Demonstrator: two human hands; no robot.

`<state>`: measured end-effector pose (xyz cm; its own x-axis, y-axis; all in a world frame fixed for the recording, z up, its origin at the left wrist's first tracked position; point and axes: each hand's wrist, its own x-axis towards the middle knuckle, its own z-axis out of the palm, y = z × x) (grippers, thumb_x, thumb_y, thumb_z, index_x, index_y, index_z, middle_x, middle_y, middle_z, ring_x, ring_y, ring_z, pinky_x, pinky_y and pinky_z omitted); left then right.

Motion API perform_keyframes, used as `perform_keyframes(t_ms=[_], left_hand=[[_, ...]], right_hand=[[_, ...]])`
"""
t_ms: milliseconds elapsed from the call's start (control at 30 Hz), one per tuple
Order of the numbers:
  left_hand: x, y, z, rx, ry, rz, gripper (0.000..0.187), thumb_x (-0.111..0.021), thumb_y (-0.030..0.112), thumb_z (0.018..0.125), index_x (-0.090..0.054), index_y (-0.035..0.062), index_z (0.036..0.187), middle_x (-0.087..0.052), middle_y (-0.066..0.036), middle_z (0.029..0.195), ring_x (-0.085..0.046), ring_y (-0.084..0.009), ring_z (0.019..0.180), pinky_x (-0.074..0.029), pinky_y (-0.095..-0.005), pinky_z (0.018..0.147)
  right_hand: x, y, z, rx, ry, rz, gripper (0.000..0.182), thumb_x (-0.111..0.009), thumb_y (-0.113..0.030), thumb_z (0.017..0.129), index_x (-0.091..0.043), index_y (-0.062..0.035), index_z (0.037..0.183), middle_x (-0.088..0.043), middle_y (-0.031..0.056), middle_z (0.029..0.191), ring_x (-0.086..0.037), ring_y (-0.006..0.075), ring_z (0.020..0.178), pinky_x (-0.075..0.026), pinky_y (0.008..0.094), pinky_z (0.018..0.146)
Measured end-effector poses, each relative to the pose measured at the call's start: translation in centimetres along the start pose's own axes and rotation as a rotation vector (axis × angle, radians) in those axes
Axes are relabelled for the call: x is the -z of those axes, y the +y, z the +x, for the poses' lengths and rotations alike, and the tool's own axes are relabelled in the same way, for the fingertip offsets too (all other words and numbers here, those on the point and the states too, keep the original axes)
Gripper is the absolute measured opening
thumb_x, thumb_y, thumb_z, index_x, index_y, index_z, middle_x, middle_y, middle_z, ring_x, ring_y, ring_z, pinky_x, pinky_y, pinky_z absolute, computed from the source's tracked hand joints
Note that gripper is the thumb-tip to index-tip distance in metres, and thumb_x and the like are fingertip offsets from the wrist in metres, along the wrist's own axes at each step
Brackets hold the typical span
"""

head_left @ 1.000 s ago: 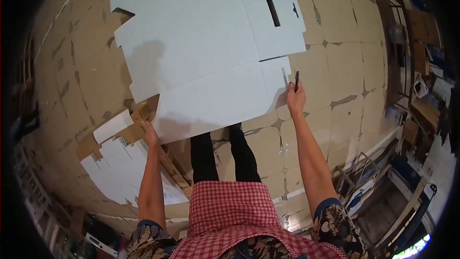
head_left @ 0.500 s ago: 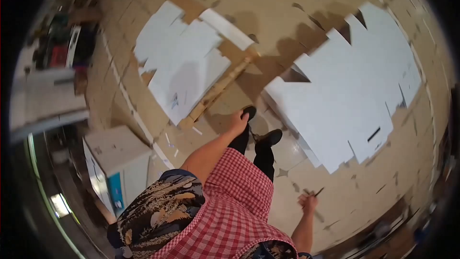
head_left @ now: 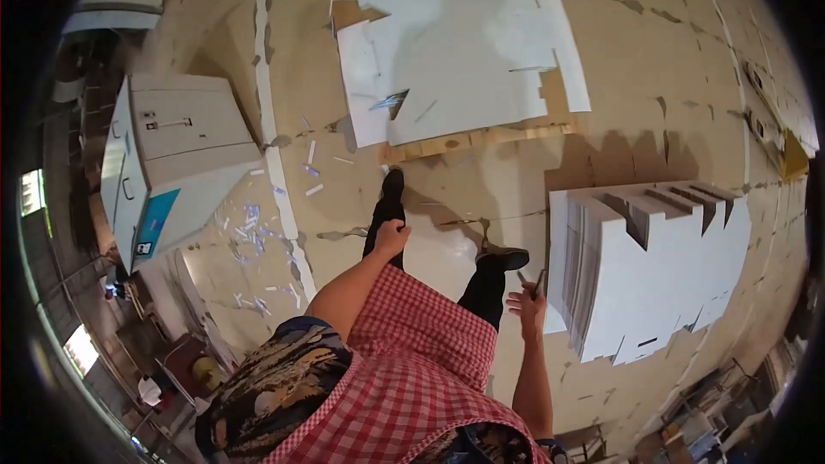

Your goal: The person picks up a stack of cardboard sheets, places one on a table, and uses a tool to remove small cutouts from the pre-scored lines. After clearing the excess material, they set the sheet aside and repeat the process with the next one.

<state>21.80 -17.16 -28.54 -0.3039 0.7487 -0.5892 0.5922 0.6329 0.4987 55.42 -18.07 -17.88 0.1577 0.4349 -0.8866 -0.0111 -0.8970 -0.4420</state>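
My left hand (head_left: 392, 239) hangs in front of my dark trouser leg, its fingers curled in. Whatever it may hold is hidden. My right hand (head_left: 528, 309) is raised at the right, its fingers bent around a dark slim tool (head_left: 540, 283) whose exact kind I cannot make out. Nearest to that hand stands a thick stack of white cut-out cardboard sheets (head_left: 657, 266) with notched edges. Ahead of my feet, more white cardboard sheets (head_left: 455, 51) lie on a wooden pallet (head_left: 481, 143), with a small bluish bundle (head_left: 391, 102) on them.
A white cabinet (head_left: 191, 129) with a blue panel stands at the left. Paper scraps (head_left: 249, 228) litter the floor beside it. A white line (head_left: 277, 172) runs along the floor. A yellow-ended pallet jack or similar object (head_left: 791, 155) is at the far right.
My view has turned, so the pallet now lies straight ahead and the tall stack is at the right. My right hand has come up and forward beside that stack, still with the dark tool.
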Motion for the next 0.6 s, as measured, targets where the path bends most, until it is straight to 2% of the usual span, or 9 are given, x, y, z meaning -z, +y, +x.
perform_keyframes(t_ms=[33,100,167,233,267,367,500,567,600], left_hand=[[1.9,-0.4,1.5,0.033,-0.051,0.001,0.034,-0.057,0.030,0.070,-0.055,-0.0004,0.085,-0.057,-0.018,0.081,-0.054,-0.0326,0.079,-0.043,-0.0399,0.068],[5.5,-1.5,5.8,0.134,-0.226,0.019,0.036,-0.059,0.030,0.068,-0.058,0.0006,0.088,-0.058,-0.017,0.087,-0.054,-0.0295,0.087,-0.042,-0.0366,0.075],[7.9,-3.1,9.7,0.031,-0.108,0.014,0.036,-0.060,0.029,0.066,-0.056,0.0011,0.088,-0.057,-0.017,0.088,-0.054,-0.0304,0.087,-0.042,-0.0366,0.075],[10.7,-2.6,12.7,-0.054,-0.038,-0.009,0.033,-0.060,0.025,0.064,-0.055,0.0024,0.087,-0.056,-0.017,0.081,-0.053,-0.0319,0.079,-0.043,-0.0393,0.068],[11.3,-2.5,14.5,-0.054,-0.037,0.024,0.034,-0.060,0.023,0.064,-0.054,0.0023,0.090,-0.056,-0.016,0.081,-0.053,-0.0323,0.079,-0.043,-0.0394,0.067],[10.5,-2.3,18.2,-0.069,-0.070,0.116,0.037,-0.060,0.020,0.063,-0.052,0.0020,0.095,-0.055,-0.015,0.084,-0.052,-0.0322,0.081,-0.042,-0.0399,0.069],[5.4,-3.3,22.7,-0.148,-0.042,0.301,0.045,-0.060,0.018,0.063,-0.047,0.0020,0.103,-0.052,-0.012,0.094,-0.049,-0.0304,0.089,-0.040,-0.0409,0.074],[2.5,-4.7,24.4,-0.207,0.042,0.441,0.052,-0.061,0.017,0.063,-0.042,0.0023,0.109,-0.049,-0.010,0.102,-0.046,-0.0286,0.096,-0.037,-0.0415,0.079],[1.4,-4.9,25.0,-0.199,0.026,0.439,0.052,-0.061,0.017,0.063,-0.042,0.0023,0.109,-0.049,-0.010,0.102,-0.046,-0.0286,0.096,-0.037,-0.0415,0.079]], right_hand=[[-3.2,-0.5,-0.4,-0.048,-0.045,0.013,0.022,-0.040,-0.022,0.086,-0.043,-0.0064,0.101,-0.058,0.0122,0.075,-0.058,0.0168,0.056,-0.046,0.0245,0.044],[-9.8,0.2,-0.5,-0.174,-0.094,0.121,0.019,-0.038,-0.016,0.086,-0.043,-0.0050,0.101,-0.058,0.0129,0.076,-0.058,0.0175,0.057,-0.047,0.0254,0.045],[-16.4,0.3,-1.3,-0.224,-0.156,-0.040,0.019,-0.039,-0.013,0.086,-0.042,-0.0035,0.102,-0.058,0.0133,0.077,-0.059,0.0185,0.059,-0.048,0.0260,0.047],[-20.5,1.9,-1.2,-0.267,-0.326,-0.046,0.020,-0.039,-0.011,0.086,-0.042,-0.0033,0.103,-0.058,0.0121,0.077,-0.059,0.0188,0.061,-0.047,0.0257,0.047],[-21.9,2.2,-1.2,-0.284,-0.326,-0.055,0.020,-0.039,-0.011,0.086,-0.042,-0.0033,0.103,-0.058,0.0121,0.077,-0.059,0.0188,0.061,-0.047,0.0257,0.047],[-23.6,2.5,-1.4,-0.178,-0.414,-0.264,0.021,-0.039,-0.011,0.086,-0.041,-0.0039,0.105,-0.058,0.0111,0.076,-0.059,0.0187,0.063,-0.047,0.0255,0.047],[-21.8,3.5,-0.6,-0.135,-0.361,-0.151,0.020,-0.038,-0.013,0.086,-0.041,-0.0051,0.105,-0.058,0.0106,0.072,-0.059,0.0185,0.063,-0.048,0.0258,0.046],[-21.4,2.7,-0.1,-0.453,-0.123,-0.004,0.019,-0.039,-0.016,0.087,-0.041,-0.0060,0.103,-0.058,0.0115,0.068,-0.059,0.0192,0.059,-0.047,0.0261,0.043],[-21.1,2.7,0.2,-0.470,-0.115,-0.008,0.019,-0.039,-0.016,0.087,-0.041,-0.0060,0.103,-0.058,0.0115,0.068,-0.059,0.0192,0.059,-0.047,0.0261,0.043]])
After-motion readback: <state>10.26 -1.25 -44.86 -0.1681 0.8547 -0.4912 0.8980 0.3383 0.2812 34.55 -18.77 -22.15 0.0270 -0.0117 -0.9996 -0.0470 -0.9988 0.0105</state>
